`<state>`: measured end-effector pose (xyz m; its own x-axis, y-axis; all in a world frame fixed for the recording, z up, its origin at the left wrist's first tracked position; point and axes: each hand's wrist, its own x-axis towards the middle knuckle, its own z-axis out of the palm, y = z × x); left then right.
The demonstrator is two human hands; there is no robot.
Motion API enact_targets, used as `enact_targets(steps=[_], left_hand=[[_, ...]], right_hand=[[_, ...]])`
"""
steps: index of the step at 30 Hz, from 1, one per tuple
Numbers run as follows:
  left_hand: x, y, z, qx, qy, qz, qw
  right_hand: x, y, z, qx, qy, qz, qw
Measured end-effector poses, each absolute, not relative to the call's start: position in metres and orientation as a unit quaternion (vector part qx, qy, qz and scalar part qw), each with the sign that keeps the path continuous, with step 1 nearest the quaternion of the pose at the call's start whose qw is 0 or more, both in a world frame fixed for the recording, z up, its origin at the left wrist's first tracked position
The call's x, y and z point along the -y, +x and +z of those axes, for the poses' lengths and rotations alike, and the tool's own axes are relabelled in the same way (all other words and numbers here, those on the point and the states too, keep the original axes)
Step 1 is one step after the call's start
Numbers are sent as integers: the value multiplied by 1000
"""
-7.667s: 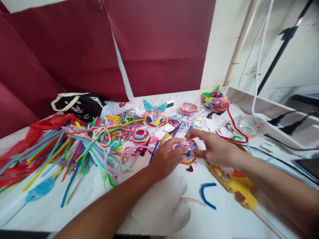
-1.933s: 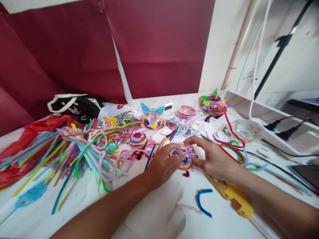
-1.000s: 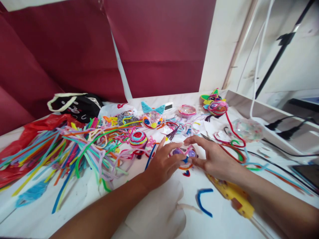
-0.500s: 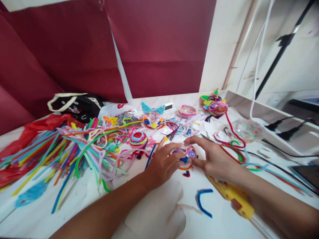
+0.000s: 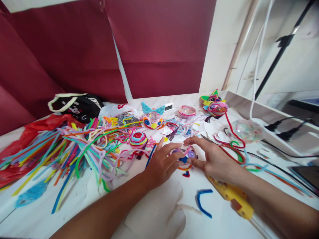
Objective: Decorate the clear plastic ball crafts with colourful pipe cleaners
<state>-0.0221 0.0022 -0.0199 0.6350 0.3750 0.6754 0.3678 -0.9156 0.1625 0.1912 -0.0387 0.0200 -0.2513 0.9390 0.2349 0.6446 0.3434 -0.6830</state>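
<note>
A small round craft face (image 5: pixel 191 154) with purple eyes and a blue piece lies on the white table between my hands. My left hand (image 5: pixel 163 164) touches its left side with bent fingers. From the right, my right hand (image 5: pixel 211 159) curves around it, thumb at the blue piece and index finger at the top edge. Both hands hold the craft face between them. Just below it rests a small red and blue heart (image 5: pixel 186 174). A bent blue pipe cleaner (image 5: pixel 204 203) lies nearer me, and a yellow glue gun (image 5: pixel 231 196) is partly under my right forearm.
Many coloured pipe cleaners (image 5: pixel 82 149) spread over the left side beside a red plastic bag (image 5: pixel 37 127). Behind stand a blue-eared craft (image 5: pixel 153 116), a small clock (image 5: pixel 168 107) and a green-eared craft (image 5: pixel 215 104). Black cables (image 5: pixel 279 161) run along the right.
</note>
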Motion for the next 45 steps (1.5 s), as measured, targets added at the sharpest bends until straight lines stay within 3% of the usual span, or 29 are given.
enact_targets(steps=[27, 35, 45], left_hand=[[-3, -22, -22, -200, 896, 391, 61], [-3, -22, -25, -202, 895, 392, 66], [-2, -22, -25, -212, 893, 387, 82]], right_hand=[[44, 189, 24, 753, -543, 234, 288], [42, 194, 23, 802, -497, 146, 296], [42, 194, 25, 854, -468, 43, 225]])
